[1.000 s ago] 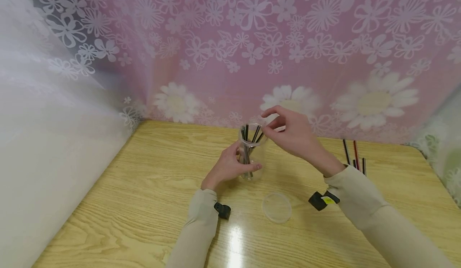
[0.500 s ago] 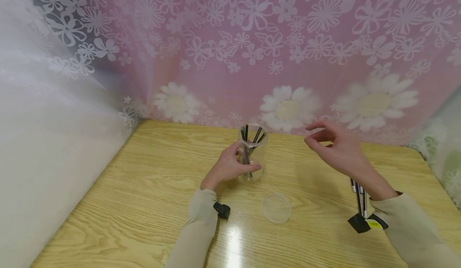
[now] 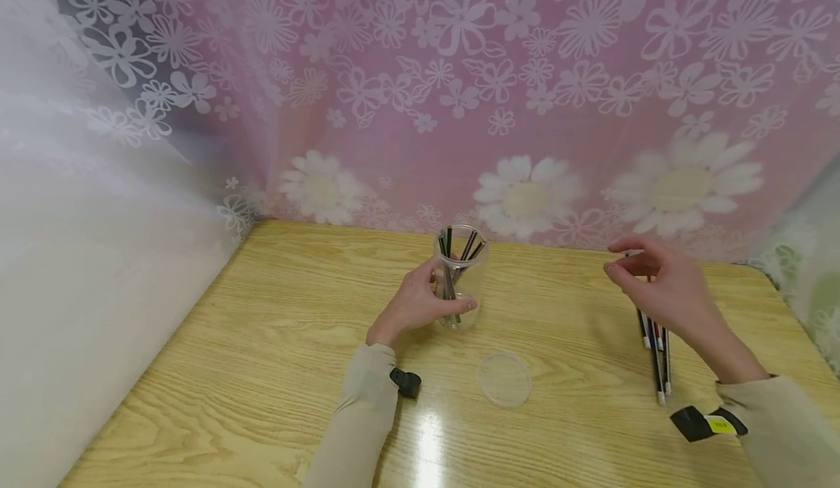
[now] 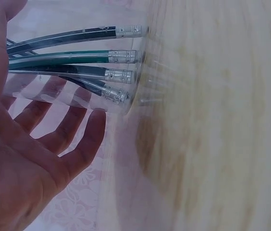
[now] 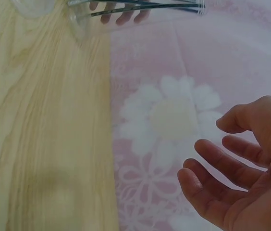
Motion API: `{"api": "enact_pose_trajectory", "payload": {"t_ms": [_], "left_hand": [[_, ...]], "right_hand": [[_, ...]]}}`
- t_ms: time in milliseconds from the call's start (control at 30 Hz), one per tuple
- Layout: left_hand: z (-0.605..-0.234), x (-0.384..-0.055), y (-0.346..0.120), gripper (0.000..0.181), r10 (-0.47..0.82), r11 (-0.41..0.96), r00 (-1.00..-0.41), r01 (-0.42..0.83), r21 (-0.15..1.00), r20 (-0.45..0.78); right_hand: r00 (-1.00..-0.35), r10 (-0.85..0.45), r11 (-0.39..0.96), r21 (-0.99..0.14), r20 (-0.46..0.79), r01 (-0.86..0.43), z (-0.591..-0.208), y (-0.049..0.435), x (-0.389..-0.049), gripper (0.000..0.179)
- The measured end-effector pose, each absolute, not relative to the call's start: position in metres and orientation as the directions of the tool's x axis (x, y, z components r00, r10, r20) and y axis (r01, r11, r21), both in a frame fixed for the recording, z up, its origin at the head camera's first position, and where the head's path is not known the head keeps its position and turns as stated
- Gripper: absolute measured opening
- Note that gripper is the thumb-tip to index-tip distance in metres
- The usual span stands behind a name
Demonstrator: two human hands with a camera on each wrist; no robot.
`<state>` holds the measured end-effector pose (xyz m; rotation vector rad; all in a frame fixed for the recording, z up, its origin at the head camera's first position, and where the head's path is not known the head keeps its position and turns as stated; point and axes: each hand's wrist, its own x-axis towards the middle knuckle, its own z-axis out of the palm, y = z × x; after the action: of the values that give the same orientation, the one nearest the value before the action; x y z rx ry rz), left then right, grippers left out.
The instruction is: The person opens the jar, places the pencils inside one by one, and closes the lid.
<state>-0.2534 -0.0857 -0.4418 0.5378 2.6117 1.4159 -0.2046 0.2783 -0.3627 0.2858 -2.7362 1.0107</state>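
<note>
My left hand [image 3: 413,302] grips a clear plastic jar [image 3: 471,284] standing upright on the table, thumb across its front and fingers behind. Several dark pencils [image 3: 449,244] lean inside it, their tops near the rim. Silver eraser ends of these pencils [image 4: 121,56], one of them green, point to the jar's bottom in the left wrist view. At the right, my right hand [image 3: 676,295] hovers with bent fingers and nothing between them, also seen in the right wrist view. Below and behind it lie several loose pencils [image 3: 658,371], partly hidden by the hand.
A round clear lid [image 3: 504,379] lies flat on the wooden table [image 3: 262,342], in front of the jar. Behind the table hangs a pink flowered curtain [image 3: 407,145]. A whitish sheet [image 3: 98,254] borders the left side.
My right hand has moved away from the jar's rim, rightward and down to above the loose pencils. The left hand and jar have stayed in place.
</note>
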Motion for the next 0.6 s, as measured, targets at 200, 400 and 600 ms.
{"api": "enact_pose_trajectory", "payload": {"t_ms": [200, 400, 600], "left_hand": [[-0.442, -0.253, -0.085, 0.063, 0.359, 0.503, -0.932, 0.245, 0.829, 0.058], [-0.441, -0.253, -0.086, 0.064, 0.359, 0.495, -0.932, 0.234, 0.837, 0.048], [-0.441, -0.255, -0.084, 0.063, 0.365, 0.493, -0.93, 0.237, 0.837, 0.048]], "right_hand": [[-0.973, -0.039, 0.766, -0.618, 0.225, -0.174, -0.377, 0.299, -0.201, 0.036], [-0.984, 0.021, 0.795, -0.599, 0.178, -0.092, -0.39, 0.32, -0.204, 0.045], [-0.988, 0.06, 0.823, -0.568, 0.14, -0.03, -0.405, 0.345, -0.208, 0.051]]}}
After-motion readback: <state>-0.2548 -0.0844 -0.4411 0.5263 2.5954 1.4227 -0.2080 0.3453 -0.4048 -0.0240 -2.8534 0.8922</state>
